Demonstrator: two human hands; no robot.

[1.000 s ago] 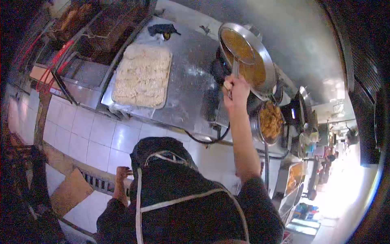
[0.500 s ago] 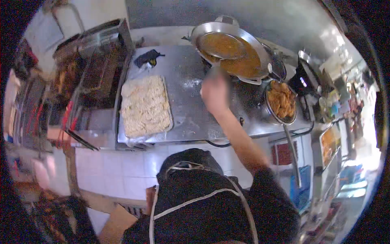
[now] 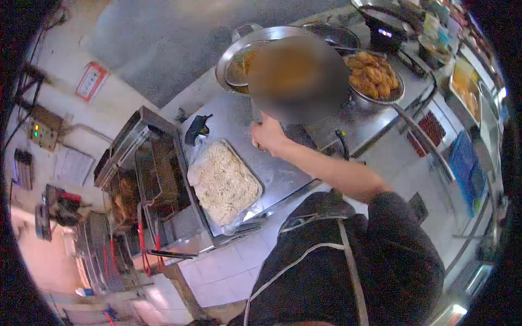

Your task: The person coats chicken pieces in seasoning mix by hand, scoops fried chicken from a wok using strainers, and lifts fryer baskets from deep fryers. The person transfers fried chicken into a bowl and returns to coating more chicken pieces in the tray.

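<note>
Fingers of the person's right hand (image 3: 267, 135) are curled firmly around the handle of a round strainer (image 3: 240, 66); the left hand lies outside the picture, so its state cannot be judged. The strainer's head sits within the wide metal pan (image 3: 222, 69) at the back of the counter (image 3: 239, 120), though a blurred patch hides much of both. It looks stiff and fairly light, likely heavier at the head when loaded, and perhaps slippery if greasy; the handle's far end seems the sensible hold, away from the pan. Smooth, curved and shiny, the pan contrasts with the pale food (image 3: 224, 182) nearby, which is rough, floury and probably soft, heaped in a shallow rectangular tray (image 3: 260, 191) with crinkled clear plastic at its edges. To the right, knobbly golden-brown pieces (image 3: 374, 76) fill a round basket with a long, rigid metal handle (image 3: 427, 144).
</note>
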